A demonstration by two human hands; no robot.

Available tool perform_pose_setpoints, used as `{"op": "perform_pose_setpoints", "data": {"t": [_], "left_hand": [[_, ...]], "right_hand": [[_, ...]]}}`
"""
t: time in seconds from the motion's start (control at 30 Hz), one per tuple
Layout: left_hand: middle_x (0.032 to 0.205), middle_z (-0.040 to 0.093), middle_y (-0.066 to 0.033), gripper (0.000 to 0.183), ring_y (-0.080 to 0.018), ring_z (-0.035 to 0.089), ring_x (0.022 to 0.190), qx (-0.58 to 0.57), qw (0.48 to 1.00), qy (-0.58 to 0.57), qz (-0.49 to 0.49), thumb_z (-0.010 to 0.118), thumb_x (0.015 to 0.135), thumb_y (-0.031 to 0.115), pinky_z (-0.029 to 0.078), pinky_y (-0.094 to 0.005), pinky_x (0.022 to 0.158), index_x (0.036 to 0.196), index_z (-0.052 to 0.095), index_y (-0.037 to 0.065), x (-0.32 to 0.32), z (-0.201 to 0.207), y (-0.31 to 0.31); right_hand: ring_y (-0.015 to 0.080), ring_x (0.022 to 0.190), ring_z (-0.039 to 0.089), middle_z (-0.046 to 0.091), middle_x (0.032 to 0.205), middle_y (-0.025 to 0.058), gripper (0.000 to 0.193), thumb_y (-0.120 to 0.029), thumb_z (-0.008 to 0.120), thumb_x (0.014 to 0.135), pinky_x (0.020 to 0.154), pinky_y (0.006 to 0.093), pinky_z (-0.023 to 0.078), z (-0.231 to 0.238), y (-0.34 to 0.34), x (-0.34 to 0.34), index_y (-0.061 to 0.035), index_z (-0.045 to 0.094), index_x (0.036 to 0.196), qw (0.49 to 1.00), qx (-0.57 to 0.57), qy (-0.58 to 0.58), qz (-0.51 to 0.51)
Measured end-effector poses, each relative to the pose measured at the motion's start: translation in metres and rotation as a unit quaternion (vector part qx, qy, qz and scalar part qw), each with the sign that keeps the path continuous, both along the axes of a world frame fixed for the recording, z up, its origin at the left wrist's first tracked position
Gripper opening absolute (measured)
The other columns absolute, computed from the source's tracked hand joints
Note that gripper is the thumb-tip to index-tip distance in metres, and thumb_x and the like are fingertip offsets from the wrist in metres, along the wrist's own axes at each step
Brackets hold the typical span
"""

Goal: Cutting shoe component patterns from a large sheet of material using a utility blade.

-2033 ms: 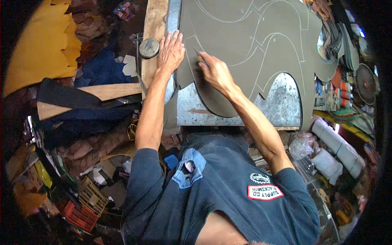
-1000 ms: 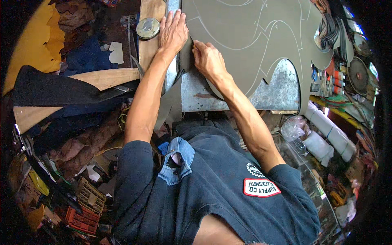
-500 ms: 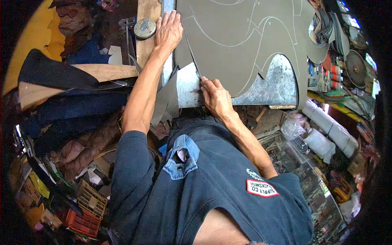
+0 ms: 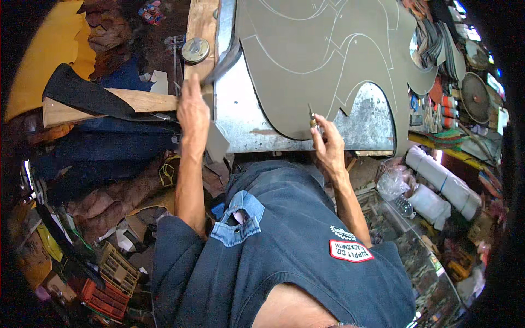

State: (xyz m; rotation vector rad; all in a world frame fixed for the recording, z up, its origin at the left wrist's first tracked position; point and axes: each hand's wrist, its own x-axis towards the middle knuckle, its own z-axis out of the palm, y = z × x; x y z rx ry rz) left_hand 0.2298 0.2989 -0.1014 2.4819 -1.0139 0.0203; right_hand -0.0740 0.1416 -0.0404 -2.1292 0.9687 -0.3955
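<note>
A large grey-brown leather sheet [image 4: 295, 60], marked with pale curved lines, lies on a metal-topped table [image 4: 240, 128]. My left hand [image 4: 194, 109], a little blurred, is at the table's left edge, closed on a leather offcut [image 4: 219, 141]. The offcut bends up and away from the sheet's curved left edge, and its lower end hangs below the hand. Over the sheet's near edge, my right hand [image 4: 330, 145] holds a small, thin-bladed knife [image 4: 312, 116] with a brass-coloured collar, its tip pointing away from me. Most of its handle is hidden in my fingers.
A round metal weight [image 4: 195, 50] sits on the wooden board [image 4: 201, 27] along the table's left side. Further left, a black strip lies over a wooden plank [image 4: 145, 99]. Tools and orange-capped containers [image 4: 448, 107] stand to the right, near wrapped white rolls [image 4: 445, 172].
My left hand has come off the sheet, moving left and nearer with the offcut, baring more metal. My right hand has moved right, lifting the knife from the cut edge.
</note>
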Motion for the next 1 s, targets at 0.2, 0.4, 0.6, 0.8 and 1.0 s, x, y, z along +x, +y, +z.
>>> {"op": "perform_pose_setpoints", "data": {"t": [0.2,0.4,0.6,0.8,1.0], "left_hand": [[0.136,0.049,-0.0293,0.047,-0.0444,0.047,0.128,-0.086,0.989,-0.106,-0.053,0.052,0.087,-0.002,0.041,-0.0497,0.106,0.133,0.050,-0.001,-0.046,0.027,-0.050],[0.143,0.047,-0.0210,0.044,-0.0366,0.041,0.136,-0.061,0.984,0.014,-0.169,0.054,0.095,0.021,0.031,-0.0495,0.113,0.134,0.050,0.000,-0.060,-0.041,-0.127],[0.145,0.046,-0.0199,0.051,-0.0333,0.042,0.137,-0.037,0.994,-0.067,-0.082,0.052,0.098,0.032,0.031,-0.0478,0.114,0.138,0.046,0.000,-0.009,-0.056,-0.132],[0.136,0.055,-0.0206,0.048,-0.0340,0.048,0.131,-0.093,0.995,-0.039,0.015,0.057,0.095,0.026,0.035,-0.0469,0.110,0.135,0.048,0.001,0.003,-0.063,-0.144],[0.120,0.061,-0.0134,0.038,-0.0316,0.056,0.114,-0.127,0.987,-0.059,0.081,0.066,0.086,0.020,0.041,-0.0463,0.098,0.121,0.061,0.007,-0.001,-0.055,-0.163]], "right_hand": [[0.0180,0.078,0.062,0.061,0.096,0.0115,0.034,-0.009,0.060,0.094,0.072,0.0293,0.051,0.001,-0.088,0.024,-0.0063,0.057,0.129,0.988,0.137,-0.037,-0.055],[0.0261,0.099,0.066,0.067,0.109,0.0147,0.031,-0.013,0.063,0.093,0.088,0.0352,0.051,-0.010,-0.171,0.075,-0.0051,0.062,0.123,0.988,0.035,-0.033,0.148],[0.0302,0.091,0.065,0.068,0.104,0.0142,0.029,-0.017,0.065,0.091,0.082,0.0389,0.051,-0.017,-0.226,0.156,-0.0085,0.065,0.119,0.923,-0.069,-0.022,0.377],[0.0330,0.096,0.065,0.070,0.103,0.0134,0.028,-0.023,0.062,0.093,0.084,0.0413,0.052,-0.049,-0.228,0.250,-0.0092,0.067,0.117,0.835,-0.136,-0.032,0.532],[0.0325,0.101,0.065,0.070,0.109,0.0107,0.027,-0.023,0.062,0.092,0.087,0.0426,0.052,-0.063,-0.226,0.286,-0.0115,0.069,0.116,0.788,-0.168,-0.032,0.592]]}}
